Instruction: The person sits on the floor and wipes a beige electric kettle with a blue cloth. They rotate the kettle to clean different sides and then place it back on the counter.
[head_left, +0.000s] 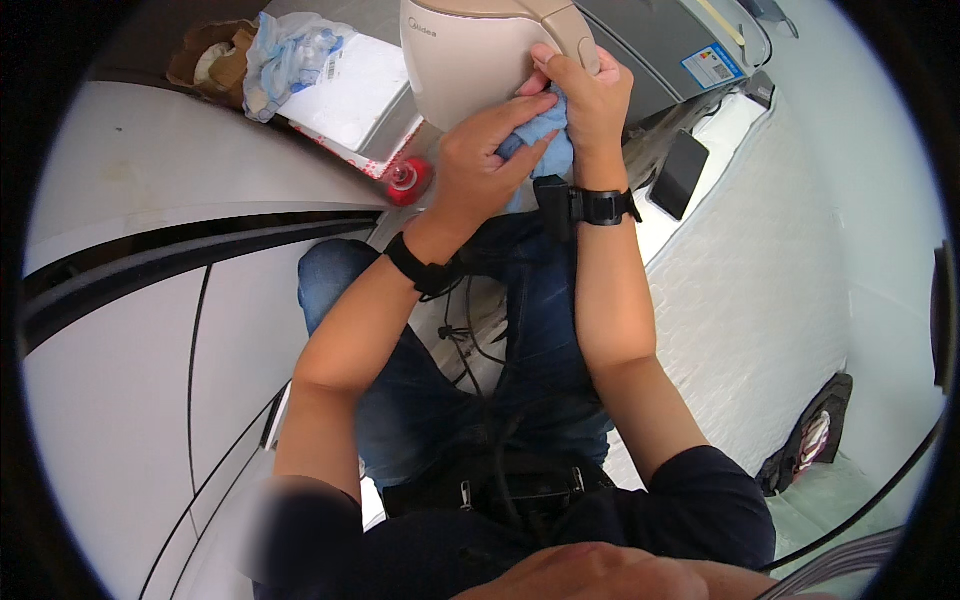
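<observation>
A cream-and-tan Midea household appliance (472, 67) stands or is held at the top of the view, its upper part cut off by the edge. My right hand (592, 94) grips its lower right side, thumb on the front and fingers around the tan part. Between my hands is a bunched light-blue cloth (553, 146). My left hand (491, 150) pinches this cloth beneath the appliance, fingertips close to the right hand. What supports the appliance from below is hidden.
Left of the appliance lie a white box (349, 97), a plastic bag (289, 64) and an opened cardboard box (187, 64). A red-capped bottle (406, 180) stands below them. On the right are a smartphone (679, 174) and a grey cabinet-like appliance (645, 52). Cables (454, 334) hang between my legs.
</observation>
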